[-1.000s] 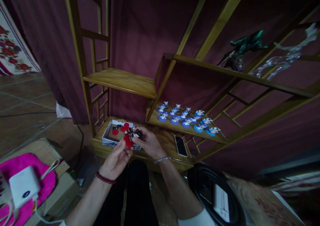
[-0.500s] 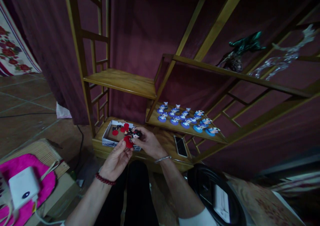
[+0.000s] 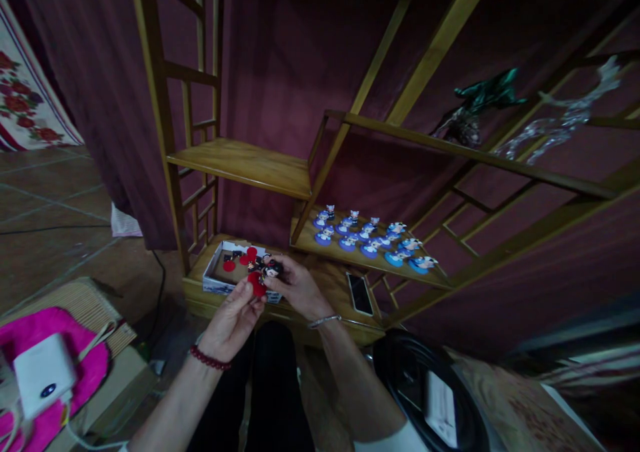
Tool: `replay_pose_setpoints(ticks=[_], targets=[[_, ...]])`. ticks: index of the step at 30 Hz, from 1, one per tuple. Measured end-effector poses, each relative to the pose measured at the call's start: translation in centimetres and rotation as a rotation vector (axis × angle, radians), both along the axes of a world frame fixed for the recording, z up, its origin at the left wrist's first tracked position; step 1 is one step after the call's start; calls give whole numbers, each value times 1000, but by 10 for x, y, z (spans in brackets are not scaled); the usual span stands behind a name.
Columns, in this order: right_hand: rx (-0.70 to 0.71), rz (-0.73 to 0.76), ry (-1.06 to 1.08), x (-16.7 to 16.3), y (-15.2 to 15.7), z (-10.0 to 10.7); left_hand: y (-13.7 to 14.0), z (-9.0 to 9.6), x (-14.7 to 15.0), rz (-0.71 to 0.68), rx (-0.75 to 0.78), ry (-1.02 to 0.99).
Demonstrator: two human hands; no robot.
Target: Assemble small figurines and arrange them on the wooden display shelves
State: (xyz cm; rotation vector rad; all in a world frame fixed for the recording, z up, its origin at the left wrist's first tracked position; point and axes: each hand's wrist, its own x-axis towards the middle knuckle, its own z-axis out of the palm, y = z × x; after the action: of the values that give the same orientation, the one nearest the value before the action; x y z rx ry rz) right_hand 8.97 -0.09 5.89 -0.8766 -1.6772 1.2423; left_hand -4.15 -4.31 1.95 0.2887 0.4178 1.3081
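Between my two hands is a small figurine (image 3: 271, 272) with black hair and a round red base (image 3: 257, 283). My left hand (image 3: 236, 309) pinches the red base from below left. From the right, my right hand (image 3: 299, 285) grips the figurine's upper part, its fingers partly hiding it. Just behind my hands, on the low wooden shelf, lies an open shallow box (image 3: 215, 284) with several more dark figurines on red bases inside. My hands cover part of the box's front right side.
Several blue and purple figurines (image 3: 370, 247) stand in rows on the shelf to the right. A phone (image 3: 360, 293) lies on the lower board. Higher up are a green ornament (image 3: 487, 92) and a clear deer figure (image 3: 563, 122). A white power bank (image 3: 45, 375) rests on pink cloth at left.
Hardly anything differs. Both hands keep the figurine in nearly the same spot, and the view has shifted very slightly.
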Motion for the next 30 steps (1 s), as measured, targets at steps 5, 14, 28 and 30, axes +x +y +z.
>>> replay_pose_setpoints(ticks=[5, 14, 28, 30], targets=[[-28, 29, 22, 0, -2, 2, -2, 3, 1, 7, -13, 2], [-62, 10, 20, 1, -3, 4, -3, 1, 2, 5, -27, -7], [53, 71, -74, 3, -7, 14, -6, 2, 2, 2, -13, -11], [95, 88, -115, 3, -7, 17, -7, 3, 2, -10, -7, -16]])
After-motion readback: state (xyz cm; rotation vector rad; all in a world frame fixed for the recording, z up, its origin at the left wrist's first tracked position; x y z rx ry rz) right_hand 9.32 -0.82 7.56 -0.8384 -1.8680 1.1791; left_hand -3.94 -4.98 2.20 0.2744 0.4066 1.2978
